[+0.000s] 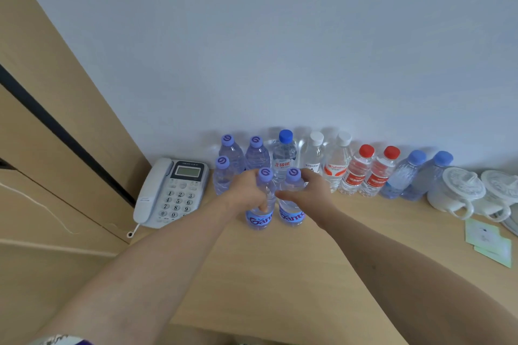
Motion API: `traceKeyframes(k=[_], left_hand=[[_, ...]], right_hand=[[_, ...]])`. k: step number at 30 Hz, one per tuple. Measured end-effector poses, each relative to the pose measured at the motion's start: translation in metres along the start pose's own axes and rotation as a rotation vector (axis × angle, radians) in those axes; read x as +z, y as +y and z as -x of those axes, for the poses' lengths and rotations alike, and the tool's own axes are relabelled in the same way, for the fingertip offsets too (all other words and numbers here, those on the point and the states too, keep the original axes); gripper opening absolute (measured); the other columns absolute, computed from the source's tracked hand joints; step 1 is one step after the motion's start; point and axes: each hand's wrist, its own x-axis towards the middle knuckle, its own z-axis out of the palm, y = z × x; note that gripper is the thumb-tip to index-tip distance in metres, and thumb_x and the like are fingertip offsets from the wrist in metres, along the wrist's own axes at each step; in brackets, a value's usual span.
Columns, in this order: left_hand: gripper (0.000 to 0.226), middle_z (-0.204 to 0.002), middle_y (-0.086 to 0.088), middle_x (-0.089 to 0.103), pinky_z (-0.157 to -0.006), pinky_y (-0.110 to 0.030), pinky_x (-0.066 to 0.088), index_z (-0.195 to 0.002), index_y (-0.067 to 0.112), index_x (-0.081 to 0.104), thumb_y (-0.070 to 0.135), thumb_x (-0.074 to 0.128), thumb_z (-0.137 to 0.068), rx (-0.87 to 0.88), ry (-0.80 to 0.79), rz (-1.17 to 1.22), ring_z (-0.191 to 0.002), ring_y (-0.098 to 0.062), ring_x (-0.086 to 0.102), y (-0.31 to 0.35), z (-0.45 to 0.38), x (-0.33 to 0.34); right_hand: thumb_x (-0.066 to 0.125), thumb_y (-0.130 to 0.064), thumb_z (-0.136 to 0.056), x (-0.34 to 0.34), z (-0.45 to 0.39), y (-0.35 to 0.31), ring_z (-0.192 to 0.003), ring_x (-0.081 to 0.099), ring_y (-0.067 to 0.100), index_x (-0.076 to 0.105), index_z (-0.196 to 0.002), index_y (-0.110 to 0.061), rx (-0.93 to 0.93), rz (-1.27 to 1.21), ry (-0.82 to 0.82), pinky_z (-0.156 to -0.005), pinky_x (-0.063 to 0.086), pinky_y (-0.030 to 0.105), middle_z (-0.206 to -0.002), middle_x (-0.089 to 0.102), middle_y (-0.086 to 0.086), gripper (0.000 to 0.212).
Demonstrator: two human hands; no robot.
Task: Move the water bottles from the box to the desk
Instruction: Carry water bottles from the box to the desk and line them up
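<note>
2 purple-capped bottles stand right of the telephone point(171, 190): our left hand point(246, 190) grasps one bottle point(263, 204), our right hand point(305, 190) grasps the other bottle point(291, 210).

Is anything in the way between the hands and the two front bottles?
No. The left hand already grips one purple-capped bottle and the right hand grips the other, both upright on the desk.
</note>
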Motion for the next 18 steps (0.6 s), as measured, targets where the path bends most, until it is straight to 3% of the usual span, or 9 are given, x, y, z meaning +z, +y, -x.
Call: traceKeyframes(k=[4, 6, 8, 13, 16, 18], left_hand=[[0.042, -0.098, -0.005, 0.074, -0.078, -0.041, 0.061, -0.100, 0.010, 0.068, 0.002, 0.085, -0.062, 0.045, 0.022, -0.077, -0.095, -0.025, 0.070, 0.006, 0.000, -0.008], [0.039, -0.086, 0.002, 0.068, -0.059, -0.031, 0.050, -0.090, 0.013, 0.064, 0.009, 0.089, -0.060, 0.069, 0.058, -0.149, -0.079, -0.017, 0.064, 0.009, 0.002, -0.012], [0.041, -0.081, 0.004, 0.062, -0.052, -0.027, 0.037, -0.079, 0.019, 0.056, 0.013, 0.090, -0.058, 0.113, 0.092, -0.244, -0.072, -0.014, 0.057, 0.011, 0.002, -0.014], [0.026, -0.080, -0.003, 0.059, -0.051, -0.030, 0.030, -0.081, 0.015, 0.054, 0.004, 0.074, -0.069, 0.237, 0.214, -0.370, -0.076, -0.026, 0.059, 0.009, 0.000, -0.011], [0.021, -0.069, 0.001, 0.047, -0.050, -0.031, 0.029, -0.079, 0.015, 0.054, -0.003, 0.062, -0.073, 0.287, 0.260, -0.381, -0.071, -0.027, 0.052, 0.007, -0.003, -0.013], [0.020, -0.075, -0.003, 0.051, -0.054, -0.032, 0.034, -0.088, 0.011, 0.060, -0.003, 0.062, -0.074, 0.284, 0.287, -0.394, -0.074, -0.028, 0.052, 0.005, -0.005, -0.016]], right_hand=[[0.093, -0.035, -0.065, 0.001, -0.004, -0.004, -0.089, 0.071, 0.016, 0.071, -0.108, -0.024, 0.003, 0.087, 0.006, -0.085, 0.060, 0.047, -0.095, 0.074, -0.006, 0.049], [0.092, -0.040, -0.065, 0.000, -0.006, -0.008, -0.087, 0.071, 0.017, 0.072, -0.107, -0.024, -0.004, 0.161, -0.006, -0.082, 0.061, 0.045, -0.093, 0.075, -0.006, 0.049], [0.092, -0.038, -0.065, -0.002, -0.007, -0.010, -0.084, 0.072, 0.018, 0.073, -0.103, -0.021, -0.005, 0.182, -0.018, -0.080, 0.061, 0.044, -0.090, 0.076, -0.002, 0.046], [0.092, -0.030, -0.070, 0.001, -0.007, -0.015, -0.079, 0.070, 0.022, 0.075, -0.091, -0.016, -0.019, 0.179, -0.029, -0.071, 0.057, 0.037, -0.081, 0.075, 0.002, 0.030], [0.091, -0.032, -0.069, 0.003, -0.004, -0.017, -0.077, 0.071, 0.015, 0.074, -0.089, -0.026, -0.055, 0.216, -0.037, -0.064, 0.055, 0.027, -0.083, 0.076, -0.004, 0.027], [0.090, -0.039, -0.069, 0.003, -0.005, -0.019, -0.073, 0.067, 0.009, 0.074, -0.091, -0.029, -0.057, 0.285, -0.022, -0.058, 0.049, 0.021, -0.082, 0.075, -0.005, 0.029]])
